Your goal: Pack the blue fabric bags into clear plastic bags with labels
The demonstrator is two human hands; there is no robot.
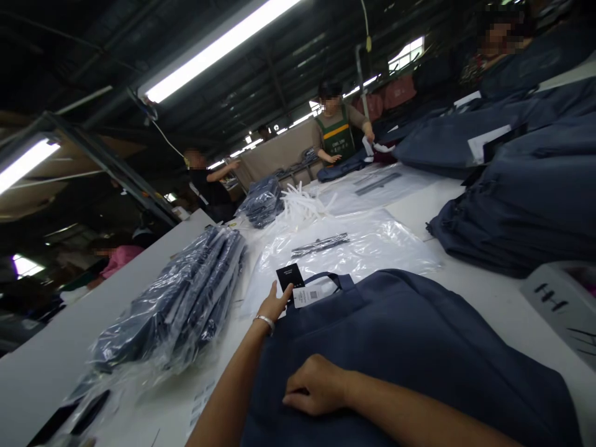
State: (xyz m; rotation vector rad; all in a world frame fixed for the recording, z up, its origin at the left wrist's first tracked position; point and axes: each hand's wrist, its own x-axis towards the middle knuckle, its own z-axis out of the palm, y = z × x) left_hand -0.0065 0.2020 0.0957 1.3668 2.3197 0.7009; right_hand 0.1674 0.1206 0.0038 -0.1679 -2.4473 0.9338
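Observation:
A dark blue garment (400,335) lies across the white table in front of me. My left hand (274,302), with a silver bracelet at the wrist, is at the garment's upper left edge, its thumb and fingers closed on the tags. One is a black tag (289,277), the other a white printed tag (307,295) beside a dark loop on the garment. My right hand (316,385) rests on the garment with its fingers curled in; whether anything is under them is hidden.
Bagged garments (172,298) are piled at the left, clear plastic bags (344,242) lie beyond the garment, and white strips (302,205) behind them. Dark garments (535,192) and a marked grey box (563,304) are at the right. A person in a green apron (338,136) stands across the table.

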